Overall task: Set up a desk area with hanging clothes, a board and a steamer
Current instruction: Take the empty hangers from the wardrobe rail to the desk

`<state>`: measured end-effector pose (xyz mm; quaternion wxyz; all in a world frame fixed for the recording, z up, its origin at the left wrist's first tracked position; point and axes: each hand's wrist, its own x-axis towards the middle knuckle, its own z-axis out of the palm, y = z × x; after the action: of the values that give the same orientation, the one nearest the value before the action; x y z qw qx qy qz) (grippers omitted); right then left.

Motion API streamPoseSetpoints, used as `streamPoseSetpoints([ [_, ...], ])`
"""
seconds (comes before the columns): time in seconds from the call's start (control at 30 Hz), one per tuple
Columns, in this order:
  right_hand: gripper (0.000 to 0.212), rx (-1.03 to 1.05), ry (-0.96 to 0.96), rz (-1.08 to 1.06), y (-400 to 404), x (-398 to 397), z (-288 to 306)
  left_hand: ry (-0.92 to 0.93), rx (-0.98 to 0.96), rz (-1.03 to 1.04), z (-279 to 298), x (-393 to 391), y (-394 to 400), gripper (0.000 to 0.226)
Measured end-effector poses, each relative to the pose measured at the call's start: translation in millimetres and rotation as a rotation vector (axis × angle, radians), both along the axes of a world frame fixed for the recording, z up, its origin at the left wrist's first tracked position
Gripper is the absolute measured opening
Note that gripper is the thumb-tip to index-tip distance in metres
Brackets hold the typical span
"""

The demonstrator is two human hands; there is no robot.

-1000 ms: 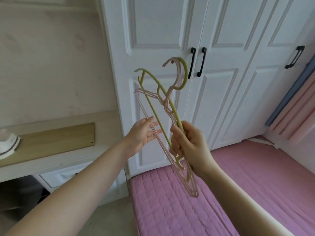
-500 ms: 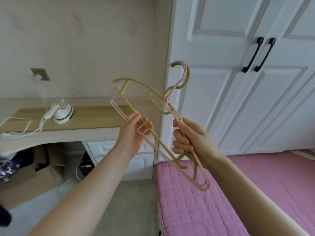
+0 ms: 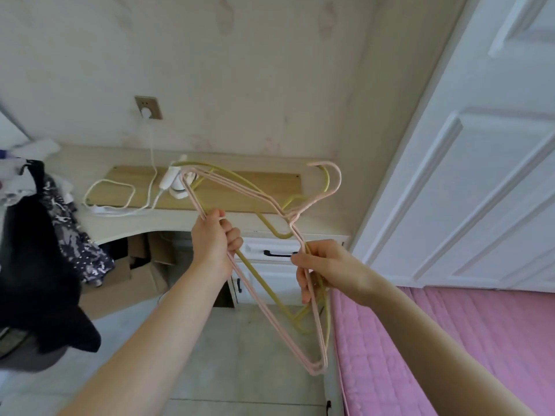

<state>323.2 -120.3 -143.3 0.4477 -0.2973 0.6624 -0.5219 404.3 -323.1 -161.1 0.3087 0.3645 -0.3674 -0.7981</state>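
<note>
Hangers: a bundle of thin pink hangers (image 3: 270,295) with at least one olive-yellow hanger (image 3: 264,283) nested among them, held in the air in front of the table (image 3: 180,219), hooks up and toward the wardrobe side. They are bare; no garment is on them.

Hands: left hand (image 3: 214,237) is curled round the upper arm of the pink hangers. Right hand (image 3: 322,265) grips the bundle lower down near the neck, fingers wrapped round both colours. Both are grasping; neither is free.

Step in hand (judgement): sorting or separating the hangers before clothes go on them. The hanging part of the task looks barely begun. The next move probably calls for pulling one hanger clear of the tangle without the hooks catching, then carrying it to a garment.

Outward from the hangers: behind them on the table lies a wooden board (image 3: 135,187), and on the board stands a white steamer (image 3: 177,183) with its cord (image 3: 108,196) looped beside it and running up to a wall socket (image 3: 148,107). To the left of the hangers, dark and patterned clothes (image 3: 60,235) are heaped. Below the table: cardboard boxes (image 3: 132,271) and a white drawer (image 3: 279,253). To the right: a pink bed (image 3: 450,340) and white wardrobe doors (image 3: 480,175).

Writing: none legible; no brand visible on the steamer.
</note>
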Motion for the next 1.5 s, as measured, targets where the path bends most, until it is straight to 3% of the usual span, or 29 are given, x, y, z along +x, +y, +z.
streamPoseSetpoints([
  [0.2, 0.010, 0.005, 0.049, -0.134, -70.7, 10.7, -19.5, -0.078, -0.163, -0.015, -18.1, 11.9, -48.4, 0.020],
  [0.4, 0.015, -0.025, -0.136, -0.268, -111.6, 14.7, -54.7, -0.130, -0.247, -0.106, -33.9, 8.8, -84.8, 0.020],
  [0.53, 0.016, -0.113, -0.444, -0.300, -128.7, 0.6, -75.2, -0.187, -0.213, -0.149, -46.2, -7.4, -103.8, 0.020],
  [0.77, 0.014, -0.114, -0.484, -0.278, -158.9, -63.4, -89.5, -0.246, -0.113, -0.146, -63.2, -70.2, -136.8, 0.019],
  [0.97, 0.005, -0.085, -0.453, -0.239, -182.0, -143.6, -81.6, -0.238, -0.069, -0.166, -73.3, -147.1, -160.3, 0.017],
  [1.2, 0.015, -0.030, -0.455, -0.230, -191.6, -239.5, -80.7, -0.298, -0.010, -0.236, -78.4, -245.8, -171.1, 0.010],
  [1.37, 0.009, 0.075, -0.255, -0.209, -188.7, -282.0, -86.6, -0.462, 0.024, -0.275, -86.6, -295.8, -176.2, 0.014],
  [1.5, 0.004, 0.160, -0.063, -0.211, -180.2, -307.4, -91.1, -0.652, -0.205, -0.276, -95.7, -327.1, -186.0, 0.023],
])
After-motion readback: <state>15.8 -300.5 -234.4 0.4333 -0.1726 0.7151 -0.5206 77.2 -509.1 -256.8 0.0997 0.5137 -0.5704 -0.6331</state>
